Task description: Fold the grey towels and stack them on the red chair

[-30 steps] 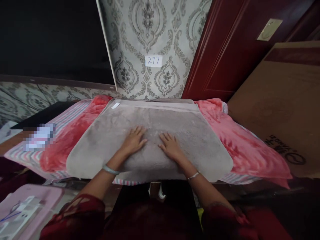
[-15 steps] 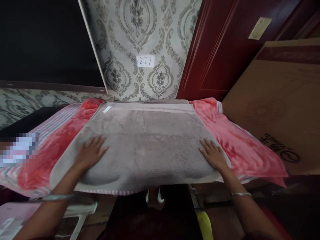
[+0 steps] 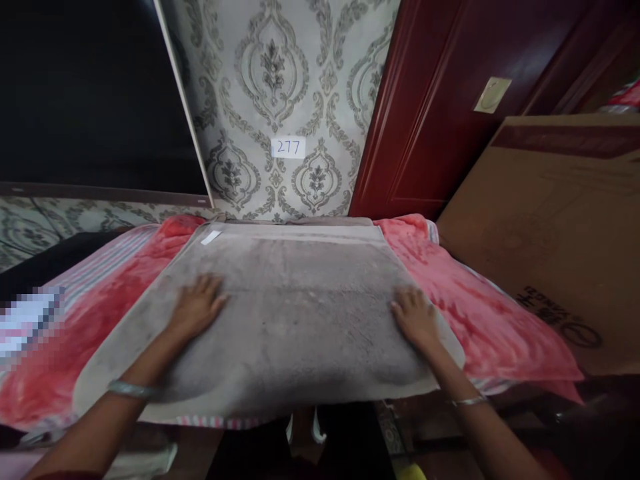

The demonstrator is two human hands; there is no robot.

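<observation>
"While the gray blanket [image 3: 300,327] takes up the middle, what is the left hand [image 3: 199,308] doing?"

"It lies palm down on the left half of the blanket. Its fingers are a little blurred, but they look loosely spread, the thumb held out from the rest, with nothing gripped."

"And the right hand [image 3: 416,319]?"

"Much the same: palm down near the blanket's right edge, fingers stretched out and slightly apart, holding nothing. Each hand wears a bracelet [image 3: 133,389]."

"Where is the blanket itself?"

"Spread mostly flat beneath both hands, its far edge close to the patterned wall [image 3: 327,80]. A white tag [image 3: 211,238] sits by its far left corner, and a faint crease runs across it between the hands."

"What is around it?"

"Pink cloth [image 3: 490,320] shows on both sides, and a striped cloth [image 3: 220,422] peeks out along the front edge. A cardboard box [image 3: 560,233] stands to the right, a dark screen [image 3: 90,93] is at the left, and a card [image 3: 288,147] reading 277 is on the wall."
</observation>
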